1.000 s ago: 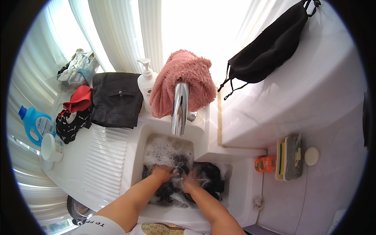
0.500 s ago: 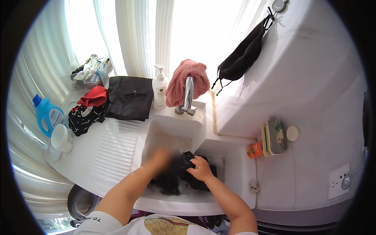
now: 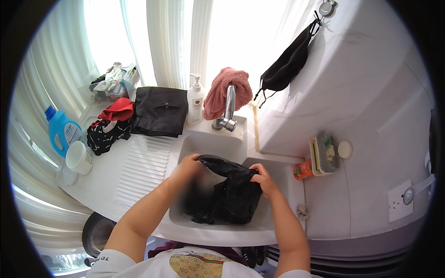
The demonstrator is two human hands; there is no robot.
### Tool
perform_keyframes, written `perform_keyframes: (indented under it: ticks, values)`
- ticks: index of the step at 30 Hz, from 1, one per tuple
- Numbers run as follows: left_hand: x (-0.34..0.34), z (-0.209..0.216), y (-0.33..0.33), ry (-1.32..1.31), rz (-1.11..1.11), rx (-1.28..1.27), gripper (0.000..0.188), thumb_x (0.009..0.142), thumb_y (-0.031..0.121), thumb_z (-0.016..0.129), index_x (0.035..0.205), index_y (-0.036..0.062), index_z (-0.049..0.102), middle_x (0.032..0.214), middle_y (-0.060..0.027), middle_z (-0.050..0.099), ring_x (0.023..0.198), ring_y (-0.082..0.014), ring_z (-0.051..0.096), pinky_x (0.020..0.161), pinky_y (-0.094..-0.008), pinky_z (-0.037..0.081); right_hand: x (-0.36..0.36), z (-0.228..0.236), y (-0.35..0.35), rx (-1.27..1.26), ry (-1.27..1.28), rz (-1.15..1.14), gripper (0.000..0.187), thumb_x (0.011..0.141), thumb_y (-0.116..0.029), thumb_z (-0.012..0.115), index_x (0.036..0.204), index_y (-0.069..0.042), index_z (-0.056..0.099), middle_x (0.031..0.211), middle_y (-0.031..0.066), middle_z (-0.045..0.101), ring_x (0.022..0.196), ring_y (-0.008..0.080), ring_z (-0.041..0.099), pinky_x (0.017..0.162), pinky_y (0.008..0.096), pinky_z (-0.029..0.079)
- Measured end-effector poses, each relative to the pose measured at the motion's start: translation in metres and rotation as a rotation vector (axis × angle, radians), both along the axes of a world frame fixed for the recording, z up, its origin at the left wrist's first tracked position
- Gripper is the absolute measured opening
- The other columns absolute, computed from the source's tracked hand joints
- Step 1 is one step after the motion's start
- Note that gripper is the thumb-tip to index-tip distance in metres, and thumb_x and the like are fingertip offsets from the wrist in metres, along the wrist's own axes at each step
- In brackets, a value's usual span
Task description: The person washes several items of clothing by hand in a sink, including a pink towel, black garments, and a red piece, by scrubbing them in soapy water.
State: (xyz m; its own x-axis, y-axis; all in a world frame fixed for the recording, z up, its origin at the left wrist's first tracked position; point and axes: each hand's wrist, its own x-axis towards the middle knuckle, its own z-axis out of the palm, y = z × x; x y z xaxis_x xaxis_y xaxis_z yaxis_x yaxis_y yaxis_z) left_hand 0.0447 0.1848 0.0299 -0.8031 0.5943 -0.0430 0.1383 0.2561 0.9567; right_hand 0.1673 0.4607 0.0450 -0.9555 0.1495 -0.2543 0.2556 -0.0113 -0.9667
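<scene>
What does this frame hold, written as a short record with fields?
Left hand: grips the black garment by its upper edge; blurred nearby
Right hand: grips the garment's right side
Sink: white, garment hanging into it
Behind: metal faucet, pink towel by it, white pump bottle
Left side: ribbed washboard, folded dark garment, red cloth, blue bottle
Right side: orange bottle
</scene>
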Motion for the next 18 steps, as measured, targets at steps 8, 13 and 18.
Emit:
perform_keyframes:
  ticks: [8,13,18]
  values:
    - [0.051,-0.106,0.013,1.152,-0.1,-0.576,0.061,0.082,0.032,0.066,0.13,-0.002,0.048,0.117,-0.0217,0.055,0.106,-0.0353,0.053,0.09,-0.0439,0.043,0.003,-0.066,0.01,1.278,-0.347,0.387,0.071,0.074,-0.047,0.067,0.139,-0.028,0.046,0.15,0.018,0.024,0.134,0.0393,0.031,0.102,0.0592,0.034]
    - [0.08,-0.111,0.065,0.445,-0.269,-0.938,0.097,0.076,0.056,0.066,0.151,0.0139,0.022,0.154,-0.0233,0.013,0.14,-0.0472,0.008,0.109,-0.0658,0.006,0.017,-0.091,-0.022,1.378,-0.383,0.735,0.095,0.07,-0.082,0.05,0.149,-0.041,0.019,0.159,0.0127,-0.001,0.144,0.0425,-0.001,0.103,0.076,0.006]
    - [0.062,-0.145,0.071,0.578,-0.342,-1.06,0.091,0.073,0.041,0.072,0.149,0.0149,0.028,0.145,-0.0208,0.031,0.136,-0.0412,0.025,0.109,-0.0614,0.016,0.01,-0.133,-0.045,1.355,-0.439,0.78,0.096,0.081,-0.066,0.054,0.153,-0.025,0.005,0.159,0.0105,0.005,0.144,0.0414,0.0,0.105,0.0741,0.0]
